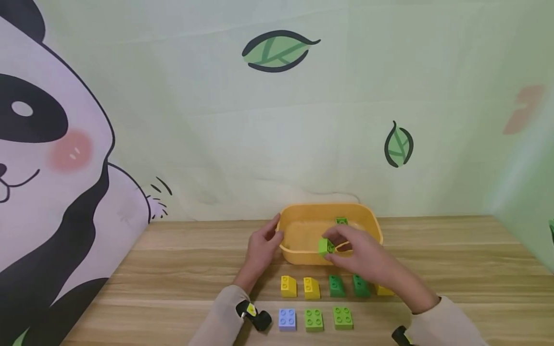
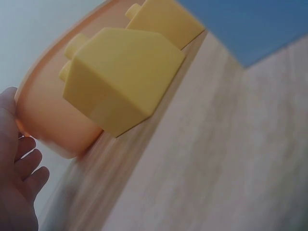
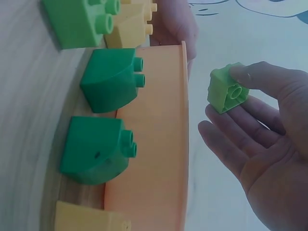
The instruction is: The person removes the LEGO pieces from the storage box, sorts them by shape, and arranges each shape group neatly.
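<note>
In the head view my right hand (image 1: pixel 365 252) pinches a light green brick (image 1: pixel 325 247) over the near rim of a yellow-orange plastic basin (image 1: pixel 298 258). The right wrist view shows this brick (image 3: pixel 222 89) between thumb and fingers, its hollow underside partly visible. My left hand (image 1: pixel 261 245) holds the basin's left rim, with the thumb at the edge; its grip is partly hidden. Inside the basin, near the far wall, lies a green brick (image 1: pixel 341 221).
Before the basin stands a row of sloped bricks: two yellow (image 1: pixel 288 287), two dark green (image 1: pixel 336 286), and another yellow brick (image 1: pixel 384 290) partly behind my right hand. Closer lie a blue brick (image 1: pixel 287 320) and two light green bricks (image 1: pixel 313 320). A wall backdrop rises behind the wooden table (image 1: pixel 173 269).
</note>
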Demonstrator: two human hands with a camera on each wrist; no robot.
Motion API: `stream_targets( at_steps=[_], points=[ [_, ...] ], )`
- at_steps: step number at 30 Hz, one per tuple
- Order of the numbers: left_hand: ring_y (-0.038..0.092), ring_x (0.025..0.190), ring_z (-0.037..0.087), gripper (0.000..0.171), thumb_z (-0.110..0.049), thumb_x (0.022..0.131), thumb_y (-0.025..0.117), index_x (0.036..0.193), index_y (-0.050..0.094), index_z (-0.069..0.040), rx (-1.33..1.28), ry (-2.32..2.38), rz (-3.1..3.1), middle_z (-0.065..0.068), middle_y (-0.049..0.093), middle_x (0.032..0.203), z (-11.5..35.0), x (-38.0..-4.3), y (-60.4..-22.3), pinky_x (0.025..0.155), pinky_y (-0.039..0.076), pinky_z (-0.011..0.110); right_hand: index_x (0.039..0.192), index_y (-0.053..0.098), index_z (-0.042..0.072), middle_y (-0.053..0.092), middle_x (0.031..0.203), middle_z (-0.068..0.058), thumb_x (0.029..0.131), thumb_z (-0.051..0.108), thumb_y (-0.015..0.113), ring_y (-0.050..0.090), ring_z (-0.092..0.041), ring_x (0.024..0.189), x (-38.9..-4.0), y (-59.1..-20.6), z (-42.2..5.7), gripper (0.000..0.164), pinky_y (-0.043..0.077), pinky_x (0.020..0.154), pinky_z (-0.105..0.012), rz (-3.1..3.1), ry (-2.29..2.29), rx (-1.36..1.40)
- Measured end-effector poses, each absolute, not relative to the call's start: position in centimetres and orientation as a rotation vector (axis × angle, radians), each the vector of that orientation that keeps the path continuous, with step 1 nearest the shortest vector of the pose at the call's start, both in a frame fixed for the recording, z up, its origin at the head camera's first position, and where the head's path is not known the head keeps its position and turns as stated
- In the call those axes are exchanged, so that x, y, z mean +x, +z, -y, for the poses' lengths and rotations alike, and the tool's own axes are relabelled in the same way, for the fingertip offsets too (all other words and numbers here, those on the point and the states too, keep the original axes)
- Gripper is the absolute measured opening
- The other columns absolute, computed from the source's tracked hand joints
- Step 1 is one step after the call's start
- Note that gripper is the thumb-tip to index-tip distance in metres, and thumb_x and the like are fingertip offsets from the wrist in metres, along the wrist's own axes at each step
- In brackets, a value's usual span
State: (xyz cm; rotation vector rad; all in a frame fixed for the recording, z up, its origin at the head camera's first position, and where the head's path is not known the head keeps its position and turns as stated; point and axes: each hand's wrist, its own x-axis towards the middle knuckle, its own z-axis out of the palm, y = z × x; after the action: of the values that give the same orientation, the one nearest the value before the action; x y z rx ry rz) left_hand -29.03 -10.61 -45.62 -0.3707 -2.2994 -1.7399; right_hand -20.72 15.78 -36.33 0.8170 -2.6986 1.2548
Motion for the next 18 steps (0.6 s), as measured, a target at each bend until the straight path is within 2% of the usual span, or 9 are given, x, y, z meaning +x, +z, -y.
stream_targets(
  at_steps=[10, 18],
  points=[
    [0.057, 0.138, 0.031, 0.048, -0.009, 0.104, 0.062, 0.151, 0.058, -0.003, -0.373, -1.741, 2.303, 0.012, 0.057, 0.153, 10.5, -28.9, -45.5, 0.114, 0.047, 0.048, 0.133, 0.066, 0.003, 0.069, 0.123, -0.005, 0.096, 0.013, 0.080, 0.069, -0.021, 0.106, -18.9, -36.6, -17.5, 0.041, 0.063, 0.091, -0.040, 2.654, 1.246, 0.900],
    [0.058, 0.137, 0.030, 0.048, -0.009, 0.103, 0.063, 0.150, 0.058, -0.003, -0.364, -1.740, 2.299, 0.011, 0.057, 0.152, 10.6, -29.0, -45.7, 0.114, 0.047, 0.048, 0.129, 0.072, 0.011, 0.067, 0.115, 0.004, 0.092, 0.004, 0.080, 0.068, -0.015, 0.102, -18.1, -37.5, -18.5, 0.038, 0.063, 0.090, -0.038, 2.605, 1.224, 0.947]
  ],
)
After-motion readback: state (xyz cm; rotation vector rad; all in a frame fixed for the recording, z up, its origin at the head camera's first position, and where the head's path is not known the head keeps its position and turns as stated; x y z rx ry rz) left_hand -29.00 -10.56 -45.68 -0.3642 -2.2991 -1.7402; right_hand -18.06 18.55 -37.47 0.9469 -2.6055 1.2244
